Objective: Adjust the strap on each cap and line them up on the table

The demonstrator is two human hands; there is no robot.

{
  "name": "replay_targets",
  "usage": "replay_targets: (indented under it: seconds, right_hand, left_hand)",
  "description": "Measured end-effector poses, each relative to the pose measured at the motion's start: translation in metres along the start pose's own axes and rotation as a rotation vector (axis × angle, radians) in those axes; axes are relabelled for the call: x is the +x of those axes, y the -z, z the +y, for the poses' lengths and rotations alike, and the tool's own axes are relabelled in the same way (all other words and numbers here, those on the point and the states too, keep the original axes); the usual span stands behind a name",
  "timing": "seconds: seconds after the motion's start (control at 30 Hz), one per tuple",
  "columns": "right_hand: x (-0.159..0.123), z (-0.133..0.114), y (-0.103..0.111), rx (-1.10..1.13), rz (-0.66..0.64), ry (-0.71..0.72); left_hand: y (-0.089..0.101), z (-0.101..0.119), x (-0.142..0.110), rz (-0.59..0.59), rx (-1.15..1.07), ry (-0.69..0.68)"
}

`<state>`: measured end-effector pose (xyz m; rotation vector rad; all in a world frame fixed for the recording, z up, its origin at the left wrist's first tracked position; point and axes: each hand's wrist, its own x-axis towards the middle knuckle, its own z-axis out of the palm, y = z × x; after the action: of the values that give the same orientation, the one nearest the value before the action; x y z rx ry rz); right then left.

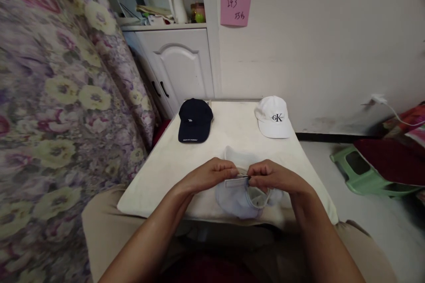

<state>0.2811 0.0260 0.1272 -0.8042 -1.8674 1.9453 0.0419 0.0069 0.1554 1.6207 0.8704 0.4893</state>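
Observation:
A pale blue-grey cap (235, 201) is held at the near edge of the table, its back strap and rounded opening turned up toward me. My left hand (219, 171) pinches the strap from the left. From the right, my right hand (270, 174) grips the strap's other side, close to a small dark piece that may be the buckle. The fingertips nearly meet there. Farther back on the table lie a navy cap (195, 119) at left and a white cap (274, 117) with black "CK" letters at right, both with brims toward me.
The cream-covered table (159, 172) stands against the wall and a white cabinet (181, 59). A floral curtain (66, 119) hangs along the left side. At right are a green stool (348, 177) with a dark red top and a plugged-in charger (378, 98). A pink note (236, 3) is on the wall.

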Motion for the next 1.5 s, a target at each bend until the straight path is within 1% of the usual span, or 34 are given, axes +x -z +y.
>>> replay_targets:
  seconds: [0.07, 0.27, 0.47, 0.6, 0.77, 0.97, 1.13, 1.3, 1.5]
  right_hand:
    - [0.002, 0.0, -0.001, 0.005, 0.001, -0.001]
    - [0.004, -0.003, -0.005, 0.014, 0.005, -0.006]
    - [0.003, -0.004, -0.009, 0.039, 0.081, -0.014]
    - [0.003, -0.005, -0.012, 0.061, 0.118, -0.033]
    - [0.002, -0.009, -0.018, 0.057, 0.162, -0.017]
    - [-0.001, -0.013, -0.022, -0.061, 0.228, 0.031]
    - [-0.001, -0.011, -0.025, -0.216, 0.293, 0.076]
    - [-0.002, -0.015, -0.03, -0.347, 0.332, 0.113]
    - [-0.002, -0.016, -0.034, -0.407, 0.351, 0.148]
  left_hand:
    - [-0.002, 0.003, 0.001, 0.01, 0.002, 0.014]
    - [-0.006, 0.004, 0.001, -0.022, -0.044, 0.045]
    - [-0.008, 0.002, 0.0, 0.0, -0.156, 0.058]
    - [-0.008, 0.003, -0.001, 0.021, -0.149, 0.066]
    - [-0.008, 0.004, 0.0, 0.028, -0.109, 0.061]
    - [-0.008, 0.001, 0.0, 0.042, -0.125, 0.071]
    - [-0.009, -0.002, 0.0, 0.072, -0.142, 0.071]
    - [-0.01, -0.005, -0.001, 0.078, -0.158, 0.071]
    - [-0.011, -0.001, -0.005, 0.074, -0.157, 0.046]
